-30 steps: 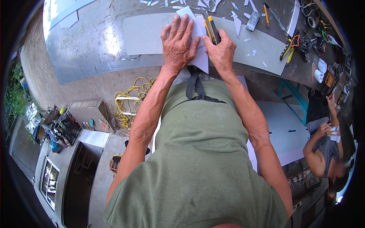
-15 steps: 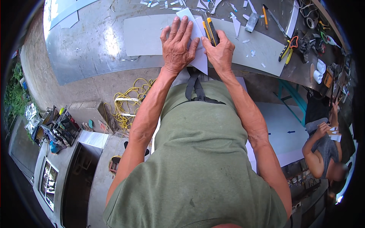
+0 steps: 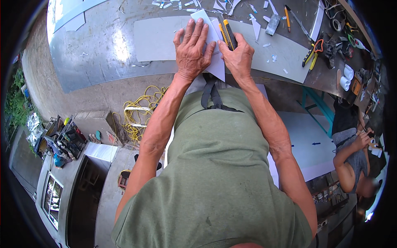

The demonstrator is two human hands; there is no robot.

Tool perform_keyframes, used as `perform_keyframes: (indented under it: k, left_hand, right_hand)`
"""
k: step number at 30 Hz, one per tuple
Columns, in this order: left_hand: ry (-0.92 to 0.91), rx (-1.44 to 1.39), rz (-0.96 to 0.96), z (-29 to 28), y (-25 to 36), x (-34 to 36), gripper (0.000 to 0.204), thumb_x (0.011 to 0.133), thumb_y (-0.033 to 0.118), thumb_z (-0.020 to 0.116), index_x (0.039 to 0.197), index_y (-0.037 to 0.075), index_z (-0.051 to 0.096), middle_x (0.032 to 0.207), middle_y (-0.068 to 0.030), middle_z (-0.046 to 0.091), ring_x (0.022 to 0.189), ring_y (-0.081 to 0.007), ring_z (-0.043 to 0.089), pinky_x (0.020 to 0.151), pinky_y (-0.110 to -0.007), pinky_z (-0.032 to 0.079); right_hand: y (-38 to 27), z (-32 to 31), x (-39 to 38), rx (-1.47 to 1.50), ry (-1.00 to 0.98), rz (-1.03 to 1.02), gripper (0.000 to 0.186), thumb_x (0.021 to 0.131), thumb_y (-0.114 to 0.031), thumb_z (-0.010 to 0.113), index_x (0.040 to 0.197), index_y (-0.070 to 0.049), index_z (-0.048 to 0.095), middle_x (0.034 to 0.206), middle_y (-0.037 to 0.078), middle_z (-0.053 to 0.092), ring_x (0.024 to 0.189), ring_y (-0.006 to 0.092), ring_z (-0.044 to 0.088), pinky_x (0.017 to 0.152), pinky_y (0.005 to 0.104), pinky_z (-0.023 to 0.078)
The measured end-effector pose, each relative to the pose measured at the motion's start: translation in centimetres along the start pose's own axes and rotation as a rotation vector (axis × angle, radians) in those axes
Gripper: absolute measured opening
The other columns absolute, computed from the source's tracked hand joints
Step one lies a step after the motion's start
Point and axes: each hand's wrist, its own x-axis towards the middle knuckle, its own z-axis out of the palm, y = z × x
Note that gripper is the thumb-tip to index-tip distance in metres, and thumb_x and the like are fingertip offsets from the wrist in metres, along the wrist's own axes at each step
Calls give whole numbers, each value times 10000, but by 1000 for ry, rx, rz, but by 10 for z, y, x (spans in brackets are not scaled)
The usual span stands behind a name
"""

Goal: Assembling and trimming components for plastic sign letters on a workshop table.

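Observation:
My left hand [image 3: 192, 51] lies flat with fingers spread over a narrow white strip [image 3: 200, 15] and a white pointed sheet piece [image 3: 218, 70], pressing them onto a long grey sheet [image 3: 155, 39]. Just to its right, my right hand [image 3: 238, 54] is closed around a yellow and black utility knife [image 3: 230, 35]. The knife's far end leans over the right side of the white pieces. Whether its blade touches them I cannot tell. My left thumb tip and right fingers are close together over the white piece.
White offcuts [image 3: 256, 29] litter the metal table [image 3: 103, 45]. On its right lie a clear block [image 3: 273, 25], an orange pencil [image 3: 288, 18], a pen [image 3: 298, 22] and pliers [image 3: 314, 53]. Yellow cord [image 3: 136, 115] tangles on the floor; another person [image 3: 351, 157] is at right.
Both my hands hold nearly the same place, with the knife and white pieces shifted only very slightly left. At the right, the other person's arms have moved.

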Motion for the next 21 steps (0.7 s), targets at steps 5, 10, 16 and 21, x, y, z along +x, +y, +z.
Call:
perform_keyframes:
  k: [5, 10, 16, 21]
  left_hand:
    - [0, -4, 2, -1, 1, 1, 544, 952, 347, 686, 1424, 84, 616, 1570, -81, 508, 1502, -234, 399, 1194, -433, 228]
    - [2, -16, -4, -2, 3, 1, 541, 939, 313, 684, 1417, 69, 618, 1566, -94, 511, 1507, -257, 391, 1195, -450, 237]
    - [-26, 29, -38, -4, 13, 3, 547, 941, 287, 654, 1422, 30, 604, 1578, -132, 486, 1518, -324, 360, 1216, -492, 224]
    - [-69, 62, -54, -5, 20, 1, 548, 974, 295, 615, 1443, 14, 576, 1602, -156, 444, 1538, -336, 320, 1235, -533, 195]
  right_hand:
    - [0, 0, 0, 6, -9, 9, 311, 832, -198, 798, 993, 27, 656, 829, 175, 696, 708, 305, 694, 685, 421, 542]
    - [-4, -2, -1, -25, -40, -47, 307, 876, -205, 759, 1035, 30, 643, 886, 191, 692, 757, 355, 686, 720, 446, 536]
    - [-9, -13, -1, -285, -22, -353, 288, 983, -175, 612, 1190, 22, 574, 972, 225, 682, 832, 448, 678, 767, 503, 544]
    - [-23, -21, -11, -384, -122, -365, 418, 975, -143, 599, 1366, -16, 521, 898, 212, 664, 755, 441, 694, 685, 509, 582]
